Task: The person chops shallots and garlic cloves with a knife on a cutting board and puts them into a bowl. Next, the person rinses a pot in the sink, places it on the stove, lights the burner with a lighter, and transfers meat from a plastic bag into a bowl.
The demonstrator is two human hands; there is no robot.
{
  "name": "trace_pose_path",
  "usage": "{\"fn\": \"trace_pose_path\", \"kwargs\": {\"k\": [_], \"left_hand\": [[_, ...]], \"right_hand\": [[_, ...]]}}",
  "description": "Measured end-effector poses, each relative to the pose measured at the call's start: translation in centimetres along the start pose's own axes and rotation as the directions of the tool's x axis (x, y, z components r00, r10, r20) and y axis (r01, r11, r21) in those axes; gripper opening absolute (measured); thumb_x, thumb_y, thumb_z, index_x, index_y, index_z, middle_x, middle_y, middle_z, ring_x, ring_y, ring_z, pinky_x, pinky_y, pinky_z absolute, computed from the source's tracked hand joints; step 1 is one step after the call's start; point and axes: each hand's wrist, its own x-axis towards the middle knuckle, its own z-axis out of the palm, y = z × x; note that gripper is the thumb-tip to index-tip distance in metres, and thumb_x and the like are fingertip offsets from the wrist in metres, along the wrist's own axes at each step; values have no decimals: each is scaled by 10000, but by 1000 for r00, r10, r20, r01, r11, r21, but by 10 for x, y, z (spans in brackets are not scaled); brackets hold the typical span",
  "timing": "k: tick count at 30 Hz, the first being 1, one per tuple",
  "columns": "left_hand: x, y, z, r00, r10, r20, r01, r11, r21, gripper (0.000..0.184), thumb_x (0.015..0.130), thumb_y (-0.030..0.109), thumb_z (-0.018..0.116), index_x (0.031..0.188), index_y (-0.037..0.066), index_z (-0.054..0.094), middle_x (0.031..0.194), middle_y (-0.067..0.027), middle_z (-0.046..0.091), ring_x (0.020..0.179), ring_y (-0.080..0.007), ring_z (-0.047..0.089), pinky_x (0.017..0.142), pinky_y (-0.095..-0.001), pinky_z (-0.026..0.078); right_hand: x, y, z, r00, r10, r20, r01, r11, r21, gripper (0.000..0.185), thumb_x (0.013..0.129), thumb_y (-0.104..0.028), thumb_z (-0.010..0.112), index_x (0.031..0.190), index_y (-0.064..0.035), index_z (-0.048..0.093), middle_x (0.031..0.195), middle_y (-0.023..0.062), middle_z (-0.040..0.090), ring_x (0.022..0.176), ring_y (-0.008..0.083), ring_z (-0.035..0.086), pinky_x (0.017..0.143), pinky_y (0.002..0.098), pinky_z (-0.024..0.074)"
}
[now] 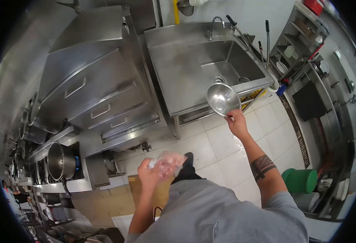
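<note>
A clear plastic bag (170,163) with pinkish contents is gripped in my left hand (149,174), low at the centre-left above the floor. What exactly lies inside the bag I cannot make out. My right hand (237,121) is closed on the rim of a shiny metal bowl (222,99). The bowl is tilted, its inside facing me, at the front edge of the steel sink unit (178,77). Its inside shows no solid contents. Behind the bowl, the sink basin has a drain (219,79) and a curved faucet (215,25).
At the left, a steel pot (56,161) stands on a stove beside a blue flame. Steel cabinets (89,89) with handles rise at the upper left. A green bucket (301,180) is at the right, below metal shelves (299,40). Cardboard (105,204) covers part of the tiled floor.
</note>
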Motion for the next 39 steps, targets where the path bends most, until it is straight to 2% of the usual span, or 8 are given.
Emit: {"fn": "trace_pose_path", "kwargs": {"k": [8,19,22,24,26,28,32,39], "left_hand": [[178,104,189,884,320,341,-300,947,-112,130,874,-11,782,940,13,674,837,-72,723,757,-110,623,708,-313,540],[337,200,464,923,-130,361,189,973,-133,178,945,18,691,1123,14,685,1016,-46,721,898,-102,644,849,-279,530],[363,171,516,924,-154,351,214,967,-139,193,959,64,690,1145,15,683,1088,-88,764,991,-133,681,897,-313,543],[376,150,550,916,-255,310,302,946,-117,183,966,89,696,1137,25,693,1088,-91,761,998,-131,676,896,-318,544],[391,128,579,885,-352,305,378,925,-29,183,962,122,707,1126,42,705,1064,-96,760,989,-158,685,887,-335,547],[400,105,601,906,-315,281,337,941,-30,204,946,144,720,1130,55,713,1035,-108,762,968,-194,708,884,-349,551],[423,100,629,884,-261,389,251,965,78,170,923,103,718,1082,44,716,995,-80,744,944,-171,696,865,-324,551],[414,97,656,933,-246,263,235,969,74,178,905,166,784,1055,81,741,986,-138,768,912,-232,752,852,-361,582]], "right_hand": [[160,124,-13,998,60,32,-58,996,-68,168,807,-35,811,923,-31,689,994,147,688,1051,375,616,919,460,510],[335,438,193,646,-95,758,190,981,-39,157,846,-165,708,961,-66,747,1011,194,741,1046,429,660,1016,498,505],[314,473,230,689,-145,711,153,987,53,212,856,-210,682,1022,-101,758,1008,199,747,1077,377,696,1060,445,514],[315,494,237,297,59,953,50,996,-77,305,912,-308,686,1119,-95,760,1255,199,705,1244,346,658,1031,435,553],[346,474,191,439,11,899,-202,976,87,278,912,-171,689,1176,-94,730,1345,161,672,1271,333,639,1068,429,532],[388,436,130,656,215,723,-721,463,516,389,874,-3,684,1250,-103,682,1320,129,676,1245,323,638,1090,433,510],[448,362,66,654,-301,694,-369,674,640,504,820,33,716,1303,-87,639,1308,134,652,1265,314,602,1096,434,487],[436,366,98,534,-373,759,-175,829,531,605,770,-146,798,1333,-52,598,1221,164,670,1143,326,660,975,422,527]]}}
